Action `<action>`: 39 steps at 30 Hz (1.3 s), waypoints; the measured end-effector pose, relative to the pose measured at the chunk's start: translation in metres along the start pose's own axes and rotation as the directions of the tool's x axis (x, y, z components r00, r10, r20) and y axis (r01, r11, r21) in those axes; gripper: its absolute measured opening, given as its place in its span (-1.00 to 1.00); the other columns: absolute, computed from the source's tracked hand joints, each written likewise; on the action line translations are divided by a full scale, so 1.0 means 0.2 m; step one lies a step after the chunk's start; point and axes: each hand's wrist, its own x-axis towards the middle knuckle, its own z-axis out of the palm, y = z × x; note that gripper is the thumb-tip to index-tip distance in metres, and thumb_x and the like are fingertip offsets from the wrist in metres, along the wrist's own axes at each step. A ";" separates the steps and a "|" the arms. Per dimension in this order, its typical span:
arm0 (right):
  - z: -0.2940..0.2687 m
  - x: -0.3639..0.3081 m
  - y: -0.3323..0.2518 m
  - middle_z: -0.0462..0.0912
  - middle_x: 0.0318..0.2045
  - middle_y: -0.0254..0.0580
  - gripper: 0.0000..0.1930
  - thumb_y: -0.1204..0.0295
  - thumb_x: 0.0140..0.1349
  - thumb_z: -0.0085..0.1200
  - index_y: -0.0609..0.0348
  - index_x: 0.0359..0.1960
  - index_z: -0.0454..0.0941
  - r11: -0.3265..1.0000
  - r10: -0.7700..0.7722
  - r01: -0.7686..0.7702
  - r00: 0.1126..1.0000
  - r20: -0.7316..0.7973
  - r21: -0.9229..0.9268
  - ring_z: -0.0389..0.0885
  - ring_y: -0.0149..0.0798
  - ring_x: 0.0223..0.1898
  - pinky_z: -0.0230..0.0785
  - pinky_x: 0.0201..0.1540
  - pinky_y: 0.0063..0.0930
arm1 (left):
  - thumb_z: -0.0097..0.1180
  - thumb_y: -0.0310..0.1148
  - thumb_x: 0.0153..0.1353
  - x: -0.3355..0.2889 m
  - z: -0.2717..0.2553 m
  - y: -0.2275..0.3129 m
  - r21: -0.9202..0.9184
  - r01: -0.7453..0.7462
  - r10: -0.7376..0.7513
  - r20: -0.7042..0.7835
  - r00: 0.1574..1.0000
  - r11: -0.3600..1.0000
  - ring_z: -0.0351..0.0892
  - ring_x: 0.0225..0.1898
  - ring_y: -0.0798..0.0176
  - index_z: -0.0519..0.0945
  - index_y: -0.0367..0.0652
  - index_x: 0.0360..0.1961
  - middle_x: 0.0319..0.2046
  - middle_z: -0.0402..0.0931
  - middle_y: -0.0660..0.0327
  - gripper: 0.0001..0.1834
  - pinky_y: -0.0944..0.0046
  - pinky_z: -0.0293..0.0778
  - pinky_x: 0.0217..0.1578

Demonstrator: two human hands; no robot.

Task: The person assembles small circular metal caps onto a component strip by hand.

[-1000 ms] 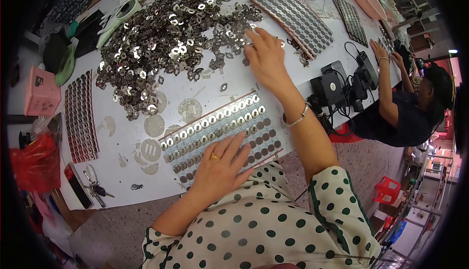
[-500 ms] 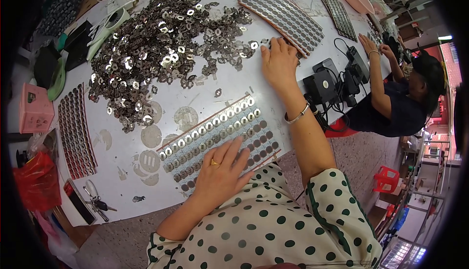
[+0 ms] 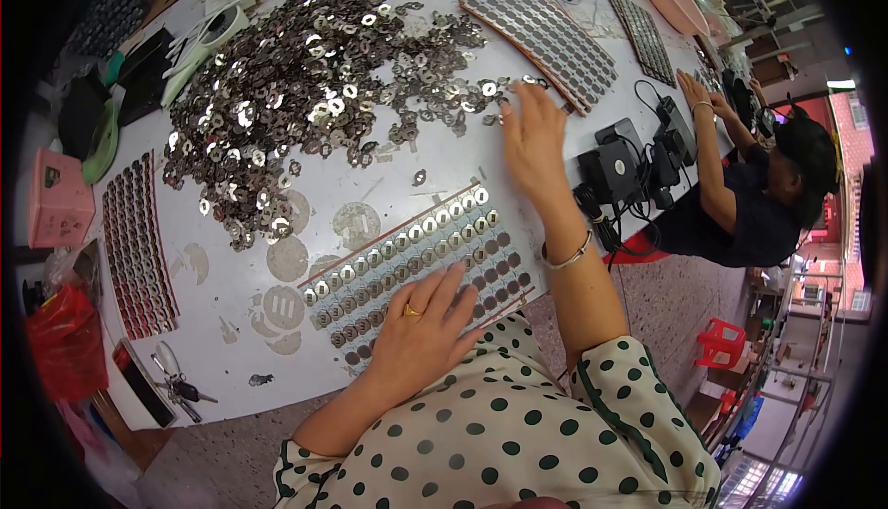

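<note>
A flat panel (image 3: pixel 407 273) lies at the table's near edge, with rows of round spots. Shiny slotted metal pieces sit on many spots; those at its right end are plain dark discs. My left hand (image 3: pixel 421 329) rests on the panel's near side, fingers spread, a gold ring on one. Beyond the panel, my right hand (image 3: pixel 538 153) reaches to the right end of a big heap of small slotted metal pieces (image 3: pixel 287 93). Its fingers are stretched out, with the thumb apart, among a few loose pieces. One loose piece (image 3: pixel 419 177) lies alone between heap and panel.
Filled panels (image 3: pixel 541 33) are stacked beyond my right hand; another panel (image 3: pixel 139 245) lies at the left. Black power adapters with cables (image 3: pixel 615 167) crowd the right edge. A co-worker (image 3: pixel 758 176) sits at the right. Keys (image 3: pixel 185 389) lie at the near left corner.
My right hand has drawn back slightly and turned, its fingers now stretched straighter beside the loose pieces. My left hand stays on the panel. The whole view has shifted slightly.
</note>
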 end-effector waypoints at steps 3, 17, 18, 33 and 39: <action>0.02 0.08 0.13 0.37 0.34 0.19 -0.50 0.14 0.50 -0.01 0.16 0.34 0.45 0.986 0.040 -0.057 0.993 -0.113 -0.157 0.28 0.28 0.31 0.17 0.33 0.19 | 0.36 -0.03 0.20 0.01 0.00 0.01 -0.013 -0.024 0.024 -0.009 1.000 1.000 0.38 0.30 0.06 0.62 -0.11 0.10 0.36 0.39 0.07 -0.46 0.02 0.29 0.24; -0.10 -0.03 -0.31 0.65 -0.01 -0.17 -0.73 0.50 0.21 0.26 0.08 -0.03 0.72 0.832 -0.487 0.416 0.864 0.125 0.367 0.50 -0.02 -0.04 0.42 0.09 -0.19 | 0.36 -0.03 0.16 0.00 0.00 0.03 0.021 0.012 -0.012 -0.007 1.000 1.000 0.39 0.27 0.07 0.60 -0.09 0.10 0.36 0.39 0.10 -0.45 0.04 0.30 0.23; -0.10 -0.04 -0.34 0.66 -0.05 -0.20 -0.73 0.53 0.20 0.26 0.09 -0.05 0.73 0.788 -0.584 0.509 0.795 0.162 0.347 0.51 -0.05 -0.05 0.44 0.05 -0.21 | 0.37 -0.03 0.15 0.00 0.00 0.03 0.019 0.005 -0.005 -0.006 1.000 1.000 0.40 0.27 0.07 0.60 -0.09 0.10 0.36 0.40 0.10 -0.44 0.04 0.30 0.22; -0.32 -0.22 -0.17 0.72 -0.26 -0.18 -0.80 0.54 0.41 0.18 0.28 0.02 0.59 -0.110 -0.139 -0.768 0.640 0.755 0.631 0.76 -0.41 -0.35 0.60 -0.51 -0.71 | 0.35 -0.05 0.13 0.05 -0.01 0.02 0.102 0.053 -0.048 -0.043 0.998 0.993 0.41 0.27 0.06 0.62 -0.10 0.09 0.33 0.44 0.18 -0.45 0.00 0.32 0.22; -0.40 -0.29 -0.09 0.70 -0.38 -0.33 -0.85 0.53 0.32 0.29 0.26 -0.11 0.68 0.562 -0.005 -0.595 0.692 0.722 0.574 0.63 -0.56 -0.40 0.48 -0.55 -0.71 | 0.35 -0.07 0.14 0.04 0.01 0.04 0.121 0.082 -0.077 -0.039 0.996 0.989 0.39 0.30 0.05 0.62 -0.11 0.10 0.37 0.42 0.22 -0.46 -0.01 0.29 0.26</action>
